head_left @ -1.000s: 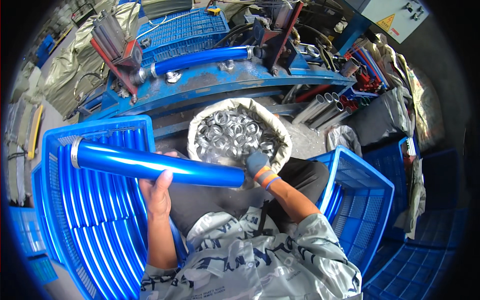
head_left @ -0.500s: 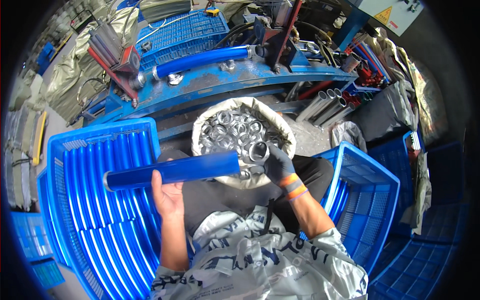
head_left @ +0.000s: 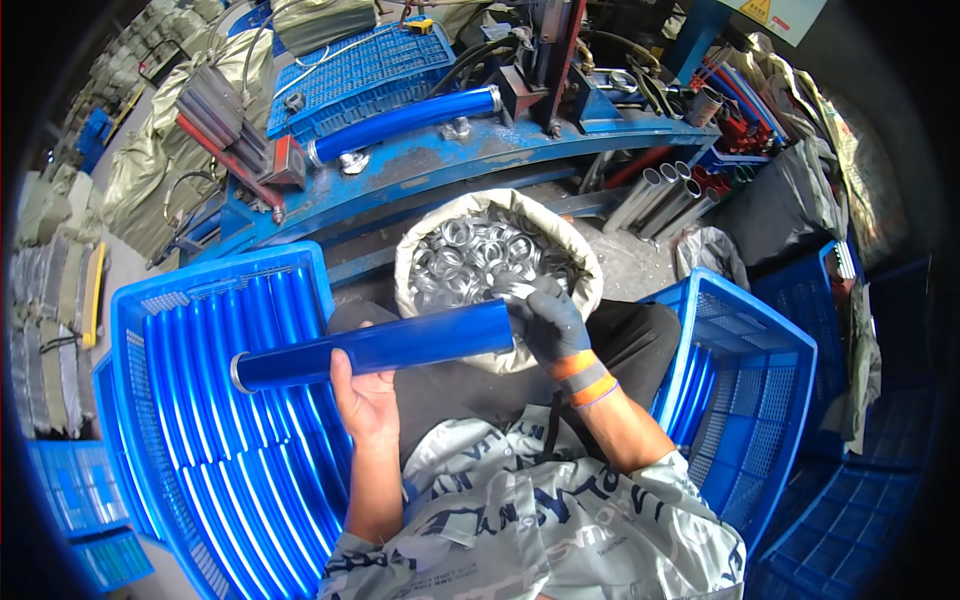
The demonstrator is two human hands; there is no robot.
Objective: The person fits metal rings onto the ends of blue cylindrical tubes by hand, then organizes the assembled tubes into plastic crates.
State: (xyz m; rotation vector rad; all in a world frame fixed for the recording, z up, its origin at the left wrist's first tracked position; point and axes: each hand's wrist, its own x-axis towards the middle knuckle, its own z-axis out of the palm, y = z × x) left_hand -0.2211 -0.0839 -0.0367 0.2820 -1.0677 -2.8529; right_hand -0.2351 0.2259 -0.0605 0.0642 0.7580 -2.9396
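A blue tube (head_left: 420,345) lies across my lap, tilted slightly up to the right, with a silver ring (head_left: 237,372) on its left end. My left hand (head_left: 365,395) is closed round it from below, thumb in front. My right hand (head_left: 550,320), in a dark glove with an orange and grey cuff, is at the tube's right end. Its fingers are closed on a metal ring (head_left: 514,291), mostly hidden by the fingers. Just beyond, a pale fabric sack (head_left: 408,262) holds many loose silver rings (head_left: 460,235).
Blue crates flank me: the left crate (head_left: 122,345) is full of blue tubes, the right crate (head_left: 800,400) holds several. Ahead stands a blue bench (head_left: 400,172) bearing another ringed tube (head_left: 400,125) between red machine parts. Bare metal pipes (head_left: 655,200) lean at right.
My right hand has brought the ring in toward the tube's right end and turned it. The machine heads on the bench appear to have drawn back from the tube there.
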